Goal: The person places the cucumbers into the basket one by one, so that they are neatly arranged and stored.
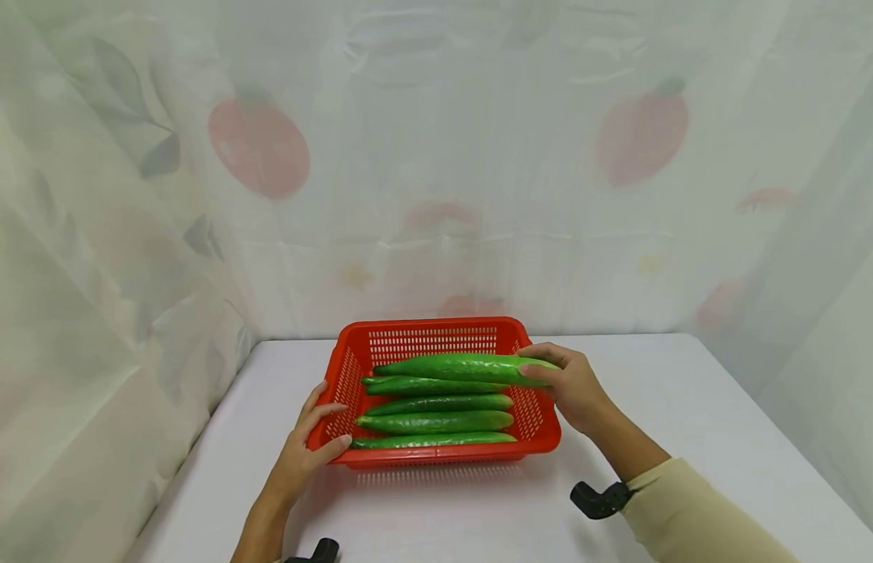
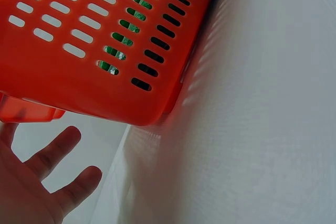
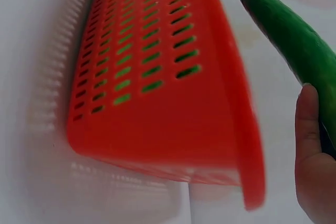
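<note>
A red plastic basket with slotted walls holds several green cucumbers, lying side by side across it. My right hand grips another cucumber by its right end, at the basket's far right side. In the right wrist view that cucumber is raised above the rim, its dark tip pointing away from the hand. At the left rim, my left hand holds the basket, thumb and a finger over the edge. Two of its fingers stretch out free outside the wall.
Under the basket is a white table. Pale curtains with printed fruit hang behind it and at the sides. A dark wrist mount sits by the right sleeve.
</note>
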`<state>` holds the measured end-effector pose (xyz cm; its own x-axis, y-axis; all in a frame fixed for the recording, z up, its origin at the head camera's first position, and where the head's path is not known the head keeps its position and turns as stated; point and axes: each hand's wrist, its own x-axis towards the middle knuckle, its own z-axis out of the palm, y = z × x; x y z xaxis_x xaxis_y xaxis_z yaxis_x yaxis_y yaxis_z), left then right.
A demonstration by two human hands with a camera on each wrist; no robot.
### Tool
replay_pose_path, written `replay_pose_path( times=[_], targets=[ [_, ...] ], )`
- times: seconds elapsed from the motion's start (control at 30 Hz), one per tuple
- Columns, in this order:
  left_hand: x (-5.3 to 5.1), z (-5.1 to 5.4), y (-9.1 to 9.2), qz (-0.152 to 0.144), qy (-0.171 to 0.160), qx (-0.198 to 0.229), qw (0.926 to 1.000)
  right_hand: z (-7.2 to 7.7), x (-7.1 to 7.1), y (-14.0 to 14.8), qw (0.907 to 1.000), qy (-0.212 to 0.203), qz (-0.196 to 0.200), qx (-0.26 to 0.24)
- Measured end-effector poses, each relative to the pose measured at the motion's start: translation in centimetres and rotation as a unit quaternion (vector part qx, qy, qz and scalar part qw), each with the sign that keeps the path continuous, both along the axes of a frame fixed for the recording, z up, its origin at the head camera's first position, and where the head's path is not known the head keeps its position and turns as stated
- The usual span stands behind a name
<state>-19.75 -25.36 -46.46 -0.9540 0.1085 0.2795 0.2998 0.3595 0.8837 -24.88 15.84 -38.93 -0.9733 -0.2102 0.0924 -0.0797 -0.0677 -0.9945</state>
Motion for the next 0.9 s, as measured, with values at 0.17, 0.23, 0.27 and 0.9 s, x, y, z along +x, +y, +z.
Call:
replay_pose_path(
  times=[0.17,0.23,0.27,0.9],
  targets=[
    [0.0,-0.1,0.1,0.000,-0.002,0.001,1.0000,-0.4,-0.4,-1.1,0.9995,-0.021,0.017,0.016],
    [0.1,0.0,0.1,0.001,0.000,0.000,1.0000,-0.6,-0.5,-1.5,0.9993,-0.024,0.021,0.020],
    [0.1,0.0,0.1,0.001,0.001,-0.001,1.0000,-0.8,-0.6,-1.7,0.9991,-0.026,0.022,0.024],
    [0.3,0.2,0.0,0.001,0.005,0.005,1.0000,-2.7,-0.8,-4.7,0.9906,-0.044,0.089,0.094]
  ],
)
